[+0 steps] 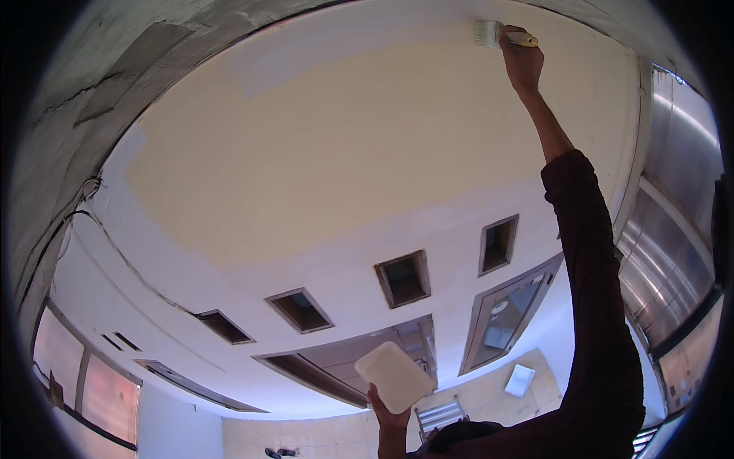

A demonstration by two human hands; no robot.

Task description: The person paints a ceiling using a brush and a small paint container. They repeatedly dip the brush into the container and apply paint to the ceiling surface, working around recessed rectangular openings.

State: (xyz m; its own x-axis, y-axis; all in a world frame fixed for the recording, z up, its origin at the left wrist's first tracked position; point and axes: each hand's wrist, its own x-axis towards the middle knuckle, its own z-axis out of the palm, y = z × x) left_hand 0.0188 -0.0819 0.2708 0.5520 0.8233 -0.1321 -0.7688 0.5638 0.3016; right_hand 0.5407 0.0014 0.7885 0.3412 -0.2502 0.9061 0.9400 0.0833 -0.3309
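Note:
At the top right, my right hand (524,64) is closed round the handle of a flat paintbrush (488,33) with pale bristles. The bristles meet the upper part of the wall (329,145), close to the ceiling. Cream paint covers the wall's broad middle, while whitish areas border it. Low in the view, my left hand (388,413) grips a cream-white rectangular plastic tub (393,376) by its edge. Whatever the tub contains cannot be seen. My right arm reaches far up in a dark sleeve.
Several framed openings (403,279) cross the wall above a window (508,314) and a wide doorway frame (336,359). A cable (138,269) runs down at left. Below are ladder steps (441,415), a white container (520,380) and footwear (280,452) on tiles. Rough concrete ceiling (115,76) borders the wall.

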